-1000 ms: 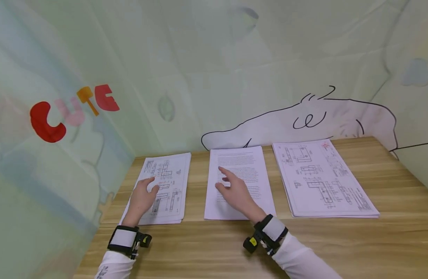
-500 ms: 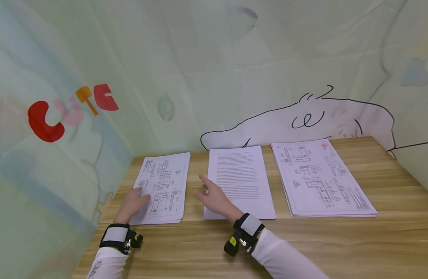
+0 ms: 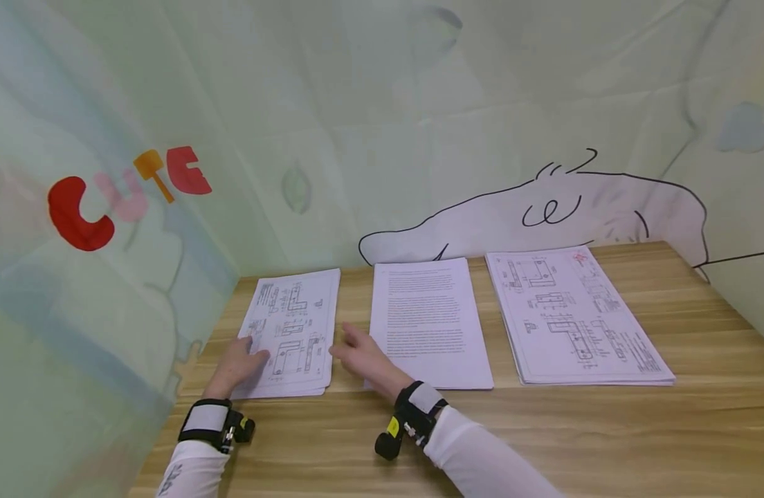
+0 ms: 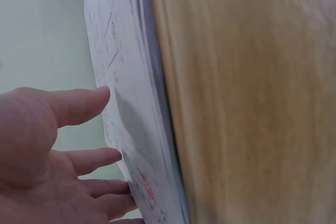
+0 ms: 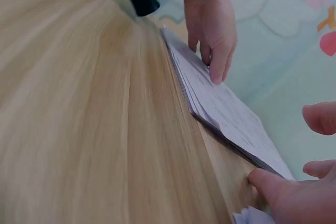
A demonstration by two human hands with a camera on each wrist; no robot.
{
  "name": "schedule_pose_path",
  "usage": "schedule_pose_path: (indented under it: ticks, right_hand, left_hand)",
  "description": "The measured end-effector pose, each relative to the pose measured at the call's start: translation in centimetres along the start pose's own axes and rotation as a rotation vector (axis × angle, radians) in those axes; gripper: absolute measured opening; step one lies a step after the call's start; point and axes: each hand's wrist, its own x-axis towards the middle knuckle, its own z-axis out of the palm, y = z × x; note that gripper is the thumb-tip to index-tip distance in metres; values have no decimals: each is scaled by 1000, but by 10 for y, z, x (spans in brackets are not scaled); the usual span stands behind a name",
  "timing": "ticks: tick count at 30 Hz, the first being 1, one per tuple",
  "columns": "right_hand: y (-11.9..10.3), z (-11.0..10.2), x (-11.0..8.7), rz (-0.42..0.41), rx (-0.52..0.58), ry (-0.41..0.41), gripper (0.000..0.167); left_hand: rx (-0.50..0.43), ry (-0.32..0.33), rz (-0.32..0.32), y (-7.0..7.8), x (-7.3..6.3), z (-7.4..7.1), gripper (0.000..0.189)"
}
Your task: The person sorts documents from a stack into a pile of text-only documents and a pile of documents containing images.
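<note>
A stack of papers (image 3: 297,325) printed with technical drawings lies flat at the left of the table. My left hand (image 3: 234,363) is at its left side, fingers spread; in the left wrist view the fingertips reach the edge of the sheets (image 4: 142,108). From the right wrist view, the left hand's thumb (image 5: 217,74) overlaps the top sheet. My right hand (image 3: 365,356) is in the gap between this stack and the middle one, with its fingertips right by the left stack's right edge. Its fingers are extended and hold nothing.
In the middle lies a stack of text pages (image 3: 428,311), partly under my right forearm. Another stack of drawings (image 3: 575,318) is on the right. A fabric backdrop (image 3: 307,138) with painted letters rises behind and left of the wooden table (image 3: 606,443).
My right hand has moved left and down, from over the middle stack to beside the left stack. The left hand has moved from above the left stack to its left edge.
</note>
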Motion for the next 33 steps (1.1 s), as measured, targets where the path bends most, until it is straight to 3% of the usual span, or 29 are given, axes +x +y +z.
schedule_pose_path:
  ticks: [6, 10, 22, 33]
  right_hand:
    - [1, 4, 6, 36, 316, -35, 70]
    - [2, 2, 7, 34, 397, -57, 72]
    - [-1, 4, 10, 52, 347, -29, 67]
    - [0, 6, 12, 92, 245, 16, 56]
  left_hand:
    - [-2, -12, -5, 3, -4, 2, 69]
    - [3, -9, -8, 4, -5, 3, 68]
    - [-28, -6, -12, 12, -9, 5, 67]
    - [7, 15, 30, 18, -15, 12, 65]
